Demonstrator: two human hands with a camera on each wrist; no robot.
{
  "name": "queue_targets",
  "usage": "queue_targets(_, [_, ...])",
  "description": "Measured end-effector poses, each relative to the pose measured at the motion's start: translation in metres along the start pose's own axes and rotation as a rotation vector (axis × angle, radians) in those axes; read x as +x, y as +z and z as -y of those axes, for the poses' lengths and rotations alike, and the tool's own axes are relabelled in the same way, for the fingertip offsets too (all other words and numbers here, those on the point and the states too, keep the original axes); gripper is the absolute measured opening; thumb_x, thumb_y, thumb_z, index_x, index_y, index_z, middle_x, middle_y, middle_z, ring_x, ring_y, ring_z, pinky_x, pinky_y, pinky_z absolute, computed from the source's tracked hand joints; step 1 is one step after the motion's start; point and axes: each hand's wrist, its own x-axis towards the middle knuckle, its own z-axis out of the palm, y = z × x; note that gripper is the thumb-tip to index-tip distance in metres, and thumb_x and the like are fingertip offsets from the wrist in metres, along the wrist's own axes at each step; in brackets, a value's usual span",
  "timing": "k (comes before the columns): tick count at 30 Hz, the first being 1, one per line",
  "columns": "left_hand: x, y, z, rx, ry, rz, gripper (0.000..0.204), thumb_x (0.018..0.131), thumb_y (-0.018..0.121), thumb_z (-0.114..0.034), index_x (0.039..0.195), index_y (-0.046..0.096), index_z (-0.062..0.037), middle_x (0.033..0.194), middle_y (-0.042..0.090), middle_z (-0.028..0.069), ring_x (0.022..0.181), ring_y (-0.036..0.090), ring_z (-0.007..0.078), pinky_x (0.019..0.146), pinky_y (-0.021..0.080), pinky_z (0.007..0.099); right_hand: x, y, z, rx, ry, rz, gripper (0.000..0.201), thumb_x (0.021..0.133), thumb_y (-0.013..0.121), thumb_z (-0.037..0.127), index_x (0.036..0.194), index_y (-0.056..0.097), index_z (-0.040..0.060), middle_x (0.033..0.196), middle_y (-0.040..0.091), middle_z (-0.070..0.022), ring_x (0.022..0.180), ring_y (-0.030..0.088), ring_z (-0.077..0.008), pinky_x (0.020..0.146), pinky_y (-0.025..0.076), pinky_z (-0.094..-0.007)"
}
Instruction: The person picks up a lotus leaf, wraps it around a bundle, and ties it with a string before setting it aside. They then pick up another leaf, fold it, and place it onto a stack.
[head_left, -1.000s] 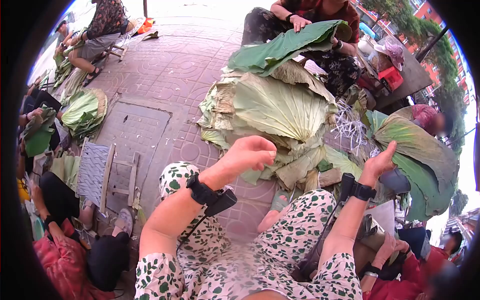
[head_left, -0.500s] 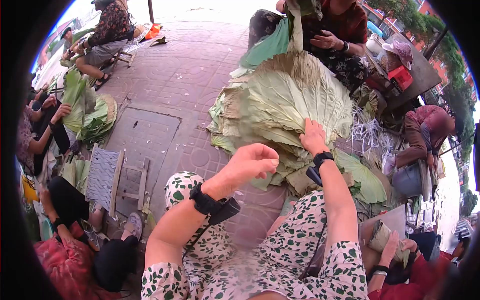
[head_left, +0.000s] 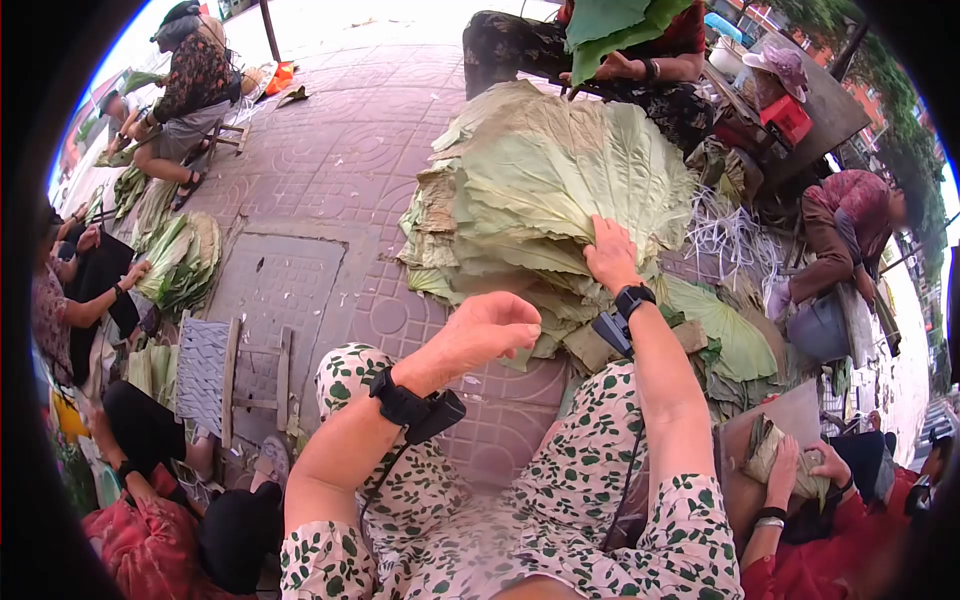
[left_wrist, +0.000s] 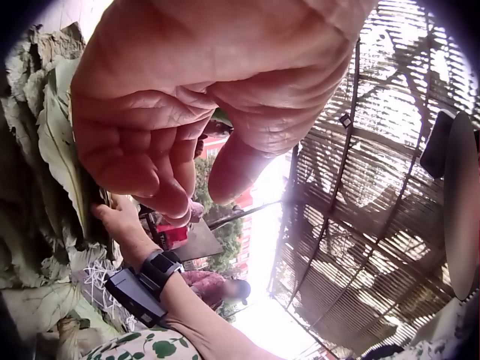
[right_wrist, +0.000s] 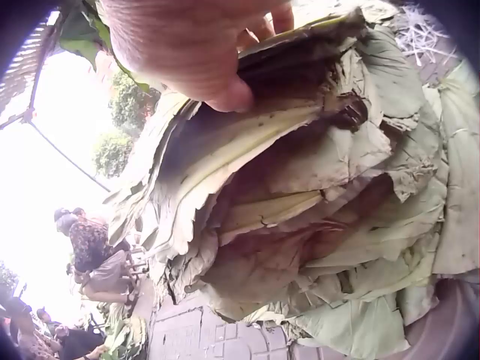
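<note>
A tall stack of pale, dried lotus leaves (head_left: 560,190) lies in front of my knees. My right hand (head_left: 612,255) is at the near edge of the top leaf. In the right wrist view its thumb (right_wrist: 231,96) lies under that edge, with the fingers over the top. The layered, browned leaf edges (right_wrist: 300,210) sag below it. My left hand (head_left: 487,328) hovers left of the right hand, in front of the stack. Its fingers (left_wrist: 161,191) curl loosely toward the thumb and hold nothing.
Opposite, a seated person holds a green lotus leaf (head_left: 620,40). White strips (head_left: 735,245) lie right of the stack, by a loose leaf (head_left: 725,330) and a grey bucket (head_left: 820,328). A woven folding stool (head_left: 208,370) stands left. Other people sit around with leaves.
My right hand has come from the far right, beside a big green-brown leaf, onto the stack and taken the top leaf's edge. The left hand has barely moved. Opposite, the person has lifted the green leaf.
</note>
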Motion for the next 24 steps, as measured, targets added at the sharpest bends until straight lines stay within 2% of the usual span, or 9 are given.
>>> queue_targets(5, [0.006, 0.004, 0.004, 0.042, -0.001, 0.002, 0.018, 0.081, 0.062, -0.015, 0.096, 0.058, -0.0041, 0.077, 0.061, -0.0001, 0.065, 0.053, 0.0040, 0.058, 0.043, 0.0183, 0.006, -0.006, 0.007, 0.182, 0.002, -0.176, 0.047, 0.073, 0.058, 0.021, 0.117, 0.047, 0.0089, 0.116, 0.050, -0.0106, 0.107, 0.045, -0.0308, 0.087, 0.037, -0.0438])
queue_targets(8, [0.011, 0.005, 0.007, 0.076, -0.027, 0.019, 0.018, 0.081, 0.062, -0.015, 0.095, 0.058, -0.0041, 0.077, 0.061, -0.0003, 0.064, 0.053, 0.0039, 0.057, 0.044, 0.0182, 0.005, 0.003, 0.011, 0.258, -0.189, 0.015, 0.048, 0.075, 0.060, 0.026, 0.118, 0.048, 0.0086, 0.119, 0.049, -0.0108, 0.112, 0.043, -0.0307, 0.092, 0.036, -0.0412])
queue_targets(12, [0.019, 0.008, 0.016, 0.083, -0.020, 0.016, 0.019, 0.079, 0.063, -0.015, 0.094, 0.058, -0.0040, 0.076, 0.060, -0.0006, 0.062, 0.052, 0.0043, 0.055, 0.043, 0.0192, 0.001, -0.005, 0.020, 0.201, -0.211, 0.067, 0.046, 0.075, 0.060, 0.024, 0.116, 0.050, 0.0060, 0.116, 0.051, -0.0135, 0.110, 0.045, -0.0314, 0.092, 0.038, -0.0402])
queue_targets(14, [0.021, 0.010, 0.017, 0.078, -0.011, 0.018, 0.019, 0.078, 0.063, -0.015, 0.094, 0.059, -0.0040, 0.076, 0.060, -0.0007, 0.062, 0.052, 0.0045, 0.055, 0.043, 0.0196, 0.002, -0.009, 0.020, 0.368, -0.197, -0.026, 0.042, 0.075, 0.060, 0.020, 0.112, 0.052, 0.0024, 0.112, 0.054, -0.0169, 0.106, 0.049, -0.0328, 0.091, 0.039, -0.0396])
queue_targets(17, [0.023, 0.012, 0.019, 0.075, 0.023, 0.027, 0.019, 0.078, 0.063, -0.015, 0.093, 0.059, -0.0038, 0.075, 0.060, -0.0006, 0.061, 0.052, 0.0052, 0.055, 0.043, 0.0203, 0.001, -0.021, 0.029, 0.588, -0.134, 0.018, 0.045, 0.075, 0.060, 0.014, 0.117, 0.050, -0.0002, 0.112, 0.055, -0.0180, 0.106, 0.051, -0.0309, 0.093, 0.039, -0.0362])
queue_targets(19, [0.024, 0.012, 0.018, 0.105, 0.047, 0.013, 0.019, 0.078, 0.063, -0.016, 0.092, 0.059, -0.0039, 0.075, 0.060, -0.0001, 0.059, 0.051, 0.0055, 0.054, 0.042, 0.0200, -0.004, -0.038, 0.045, 0.622, -0.133, 0.006, 0.043, 0.077, 0.058, 0.010, 0.117, 0.049, -0.0022, 0.111, 0.056, -0.0155, 0.103, 0.054, -0.0265, 0.091, 0.042, -0.0341])
queue_targets(21, [0.023, 0.013, 0.015, 0.051, 0.073, -0.005, 0.019, 0.079, 0.063, -0.017, 0.092, 0.059, -0.0041, 0.074, 0.060, 0.0002, 0.059, 0.051, 0.0056, 0.054, 0.042, 0.0199, -0.018, -0.060, 0.064, 0.887, -0.071, 0.117, 0.042, 0.080, 0.058, 0.017, 0.116, 0.050, -0.0018, 0.115, 0.054, -0.0181, 0.108, 0.052, -0.0270, 0.091, 0.041, -0.0344])
queue_targets(22, [0.023, 0.013, 0.015, -0.001, 0.092, -0.024, 0.018, 0.080, 0.062, -0.018, 0.092, 0.059, -0.0043, 0.074, 0.061, 0.0005, 0.058, 0.051, 0.0057, 0.054, 0.042, 0.0199, -0.026, -0.065, 0.071, 0.882, -0.066, 0.112, 0.042, 0.080, 0.058, 0.017, 0.116, 0.050, -0.0018, 0.115, 0.054, -0.0181, 0.108, 0.052, -0.0270, 0.091, 0.041, -0.0344])
queue_targets(24, [0.023, 0.011, 0.015, -0.066, 0.133, -0.024, 0.018, 0.081, 0.060, -0.019, 0.091, 0.059, -0.0046, 0.074, 0.061, 0.0008, 0.058, 0.051, 0.0058, 0.054, 0.041, 0.0201, -0.044, -0.074, 0.085, 1.137, -0.027, 0.268, 0.041, 0.085, 0.055, 0.019, 0.118, 0.048, -0.0032, 0.116, 0.054, -0.0172, 0.107, 0.052, -0.0231, 0.090, 0.041, -0.0324])
